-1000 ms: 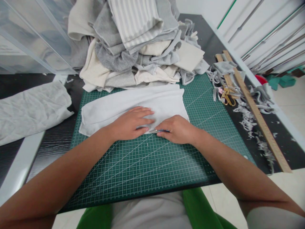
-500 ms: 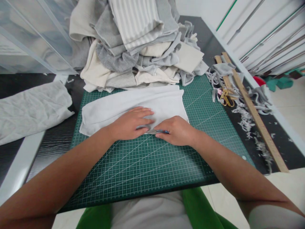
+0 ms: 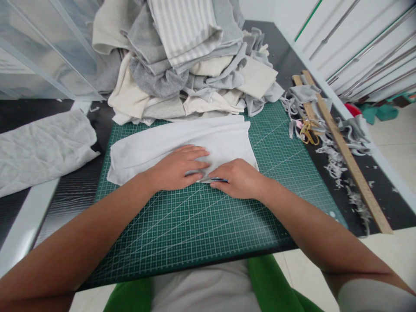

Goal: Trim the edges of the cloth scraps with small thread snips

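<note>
A folded white cloth (image 3: 146,143) lies across the green cutting mat (image 3: 195,229). My left hand (image 3: 182,168) rests flat on its near half, fingers spread and pointing right. Closed around small thread snips (image 3: 212,179) is my right hand (image 3: 242,178), at the cloth's near edge. The snips' metal blades point left, their tips close to my left thumb. Some blue shows at the handle, while the rest of it is hidden in my palm.
Behind the cloth rises a heap of grey, cream and striped fabrics (image 3: 182,82). Another pale grey cloth (image 3: 45,149) lies at the left. Along the right are a wooden ruler (image 3: 352,167), gold-handled scissors (image 3: 308,133) and fabric scraps (image 3: 333,162).
My right hand and the snips have shifted very slightly left along the cloth's near edge. My left hand stays flat in place.
</note>
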`<state>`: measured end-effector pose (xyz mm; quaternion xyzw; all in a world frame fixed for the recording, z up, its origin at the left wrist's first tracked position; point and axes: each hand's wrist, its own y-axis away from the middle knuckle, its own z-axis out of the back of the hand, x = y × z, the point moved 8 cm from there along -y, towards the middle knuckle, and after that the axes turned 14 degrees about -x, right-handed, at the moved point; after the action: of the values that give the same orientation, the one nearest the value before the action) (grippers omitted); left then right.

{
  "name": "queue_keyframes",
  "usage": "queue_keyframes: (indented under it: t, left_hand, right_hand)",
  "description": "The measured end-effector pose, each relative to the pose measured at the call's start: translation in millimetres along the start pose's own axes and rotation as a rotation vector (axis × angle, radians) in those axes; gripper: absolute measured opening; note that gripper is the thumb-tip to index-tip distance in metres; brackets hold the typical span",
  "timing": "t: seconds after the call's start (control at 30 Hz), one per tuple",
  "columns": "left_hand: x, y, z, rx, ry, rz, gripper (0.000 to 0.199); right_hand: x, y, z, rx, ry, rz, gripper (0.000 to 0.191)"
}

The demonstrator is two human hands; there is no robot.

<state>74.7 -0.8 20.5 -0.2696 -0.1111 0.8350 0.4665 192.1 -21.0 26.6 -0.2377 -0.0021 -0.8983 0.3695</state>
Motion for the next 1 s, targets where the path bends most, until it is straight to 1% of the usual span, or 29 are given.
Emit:
queue_keyframes:
  t: [0.7,1.0]
  left_hand:
    - [0.2,-1.7,-1.0,0.009,-0.004,0.007,0.034]
    - [1.6,-0.6,-1.0,0.003,0.020,0.005,0.032]
  right_hand:
    - [1.4,-0.4,-0.6,0.016,0.032,0.016,0.018]
    - [-2.9,1.2,2.8,-0.046,-0.052,-0.013,0.019]
